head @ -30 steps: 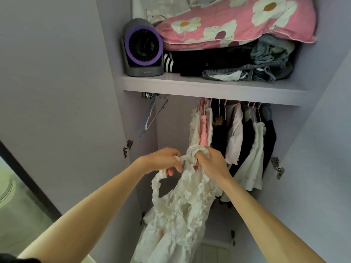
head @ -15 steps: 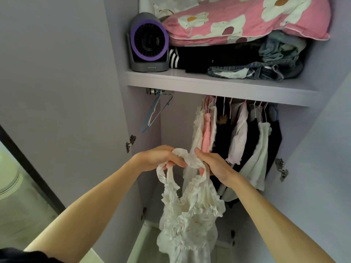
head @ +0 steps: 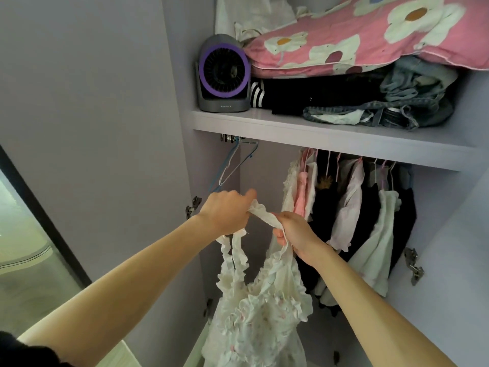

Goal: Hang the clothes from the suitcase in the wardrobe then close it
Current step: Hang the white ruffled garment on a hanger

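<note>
Left hand (head: 227, 210): my fingers curled, pinching one end of the frilled strap (head: 264, 214)
Right hand (head: 293, 234): fingers closed round the strap's other end; the strap is stretched between my fists
Ruffled white dress (head: 259, 313): thin, crinkled fabric; hanging limp from my grip, inside the open wardrobe (head: 209, 160), below the shelf (head: 317, 136)
Wire hangers (head: 232, 165): bare, slim; under the shelf's left end
Hung garments (head: 352, 207): white, pink, black; under its right part
Fan (head: 224, 72): round, grey, purple-ringed; on the shelf's left end

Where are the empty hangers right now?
In the head view, the empty hangers hang left of centre under the shelf's left end, below the fan and above the left hand gripping the white frilly garment.
</note>
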A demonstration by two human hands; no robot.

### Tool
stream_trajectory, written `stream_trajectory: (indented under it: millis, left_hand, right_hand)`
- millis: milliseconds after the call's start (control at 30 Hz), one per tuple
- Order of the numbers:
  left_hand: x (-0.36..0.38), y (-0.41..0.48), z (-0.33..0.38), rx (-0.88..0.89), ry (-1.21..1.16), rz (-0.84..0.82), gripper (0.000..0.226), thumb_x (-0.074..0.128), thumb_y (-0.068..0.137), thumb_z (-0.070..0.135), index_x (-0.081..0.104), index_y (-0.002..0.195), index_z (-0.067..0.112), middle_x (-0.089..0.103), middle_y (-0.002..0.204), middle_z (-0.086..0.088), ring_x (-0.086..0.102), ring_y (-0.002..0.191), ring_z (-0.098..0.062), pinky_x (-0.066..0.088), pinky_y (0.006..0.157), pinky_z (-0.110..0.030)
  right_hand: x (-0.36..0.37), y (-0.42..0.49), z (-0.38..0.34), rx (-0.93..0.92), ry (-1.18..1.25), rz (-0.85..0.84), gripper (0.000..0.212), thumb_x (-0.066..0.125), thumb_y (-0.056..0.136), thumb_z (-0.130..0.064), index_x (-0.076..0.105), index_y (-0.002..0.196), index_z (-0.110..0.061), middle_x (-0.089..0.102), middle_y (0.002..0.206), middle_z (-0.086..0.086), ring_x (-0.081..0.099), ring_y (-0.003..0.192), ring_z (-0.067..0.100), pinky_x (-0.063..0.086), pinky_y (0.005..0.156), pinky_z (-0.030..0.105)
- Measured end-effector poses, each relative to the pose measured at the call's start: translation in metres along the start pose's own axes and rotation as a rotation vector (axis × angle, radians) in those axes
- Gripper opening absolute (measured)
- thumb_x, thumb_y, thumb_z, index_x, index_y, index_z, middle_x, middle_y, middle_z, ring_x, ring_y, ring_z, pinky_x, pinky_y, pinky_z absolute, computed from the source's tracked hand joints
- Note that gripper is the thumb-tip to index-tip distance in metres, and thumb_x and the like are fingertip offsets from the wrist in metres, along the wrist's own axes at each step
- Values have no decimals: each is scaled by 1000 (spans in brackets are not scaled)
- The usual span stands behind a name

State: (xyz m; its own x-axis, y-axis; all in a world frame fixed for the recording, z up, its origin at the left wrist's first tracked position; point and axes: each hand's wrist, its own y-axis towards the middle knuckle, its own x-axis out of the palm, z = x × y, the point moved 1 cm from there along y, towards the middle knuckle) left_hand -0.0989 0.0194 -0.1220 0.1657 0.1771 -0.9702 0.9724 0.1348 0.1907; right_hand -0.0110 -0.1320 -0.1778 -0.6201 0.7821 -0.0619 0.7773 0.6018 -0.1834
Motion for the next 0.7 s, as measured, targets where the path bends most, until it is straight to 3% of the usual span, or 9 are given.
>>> stream_trajectory:
  millis: [67, 167, 233, 300, 333, 400, 533, 633, 700]
  left_hand:
    - [-8, 5, -14, -26, 111, 52, 31, 41, 98, 17, 38, 128, 18, 63, 96, -3, 58, 74, -32, 39, 60, -35]
    - [-15, 12, -44, -55, 262, 100, 33, 43, 97, 20, 42, 129, 19, 63, 115, -1, 64, 99, -29, 45, 67, -35]
    - [-16, 19, -73, -92, 357, 89, 36, 44, 95, 26, 44, 130, 19, 59, 130, -3, 55, 119, -29, 47, 93, -42]
    - [-16, 24, -103, -141, 507, 32, 51, 44, 93, 39, 41, 141, 20, 43, 151, -10, 34, 141, -33, 24, 117, -53]
    - [-16, 27, -118, -156, 580, 5, 60, 43, 93, 46, 37, 146, 20, 32, 158, -14, 20, 148, -34, 11, 120, -58]
    - [-9, 33, -152, -193, 704, -33, 74, 38, 93, 57, 23, 156, 19, 10, 165, -16, 0, 153, -35, -5, 118, -63]
    - [18, 33, -206, -315, 840, -39, 86, 23, 94, 68, -2, 160, 21, -20, 164, -17, -21, 150, -36, -15, 116, -65]
    - [46, 34, -229, -255, 962, 18, 86, 14, 95, 67, -17, 157, 16, -32, 157, -22, -28, 146, -42, -23, 109, -67]
    - [55, 36, -238, -226, 990, 77, 86, 12, 95, 67, -20, 156, 16, -35, 155, -25, -30, 144, -44, -28, 103, -68]
  right_hand:
    - [3, 12, -5, -59, -190, 23, 26, 57, 99, -32, 57, 85, -9, 54, 68, 1, 50, 58, 14, 42, 62, 26]
    - [11, 35, -14, -80, -307, 21, 25, 60, 96, -36, 58, 82, -15, 68, 80, -1, 64, 68, 14, 48, 71, 28]
    - [20, 59, -20, -87, -418, 33, 18, 60, 95, -38, 61, 91, -20, 72, 93, -3, 68, 84, 14, 50, 79, 32]
    - [27, 83, -25, -105, -548, 55, 16, 59, 93, -41, 61, 93, -26, 70, 98, -6, 66, 95, 16, 51, 88, 37]
    - [33, 96, -27, -113, -597, 62, 15, 59, 93, -42, 60, 93, -27, 69, 98, -6, 65, 97, 17, 50, 90, 38]
    - [49, 123, -29, -123, -662, 66, 15, 59, 94, -41, 58, 95, -26, 65, 99, -7, 61, 100, 17, 46, 86, 33]
    - [79, 180, -22, -96, -728, 90, 21, 54, 95, -42, 55, 105, -23, 59, 99, -7, 56, 100, 18, 40, 82, 31]
    - [101, 230, -7, -104, -763, 130, 25, 49, 96, -47, 52, 88, -24, 56, 89, -2, 57, 95, 25, 46, 84, 35]
    - [115, 255, 3, -97, -773, 151, 37, 46, 99, -49, 61, 110, -17, 61, 110, 7, 58, 108, 29, 43, 85, 31]
